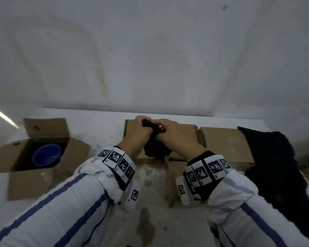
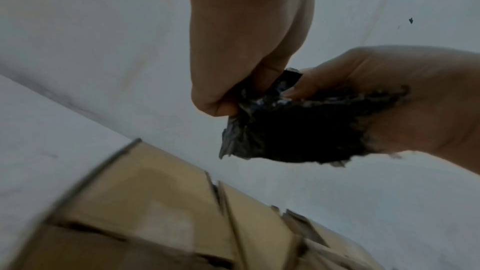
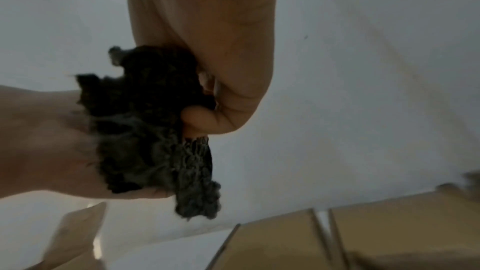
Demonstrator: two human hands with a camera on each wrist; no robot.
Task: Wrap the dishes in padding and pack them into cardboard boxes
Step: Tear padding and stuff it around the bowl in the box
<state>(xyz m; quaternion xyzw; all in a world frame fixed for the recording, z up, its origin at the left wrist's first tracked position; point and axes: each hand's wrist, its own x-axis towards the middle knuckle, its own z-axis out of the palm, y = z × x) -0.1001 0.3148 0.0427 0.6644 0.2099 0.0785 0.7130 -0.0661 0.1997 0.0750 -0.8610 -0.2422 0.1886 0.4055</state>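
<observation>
Both hands meet above the middle of the table and grip one small crumpled wad of black honeycomb padding [image 1: 154, 148]. My left hand [image 1: 141, 129] pinches its top from the left, my right hand [image 1: 170, 131] from the right. In the left wrist view the left hand [image 2: 233, 98] pinches the padding [image 2: 298, 130] against the right hand [image 2: 415, 100]. The right wrist view shows the right hand [image 3: 207, 110] curled round the same padding [image 3: 145, 141]. I cannot tell whether anything is inside the wad. A blue bowl [image 1: 46, 156] sits in an open cardboard box [image 1: 43, 182] at the left.
A flattened cardboard box [image 1: 221, 145] lies under and to the right of the hands. A large sheet of black padding [image 1: 278, 175] is draped over the right end of the white table [image 1: 100, 125]. A white wall stands behind.
</observation>
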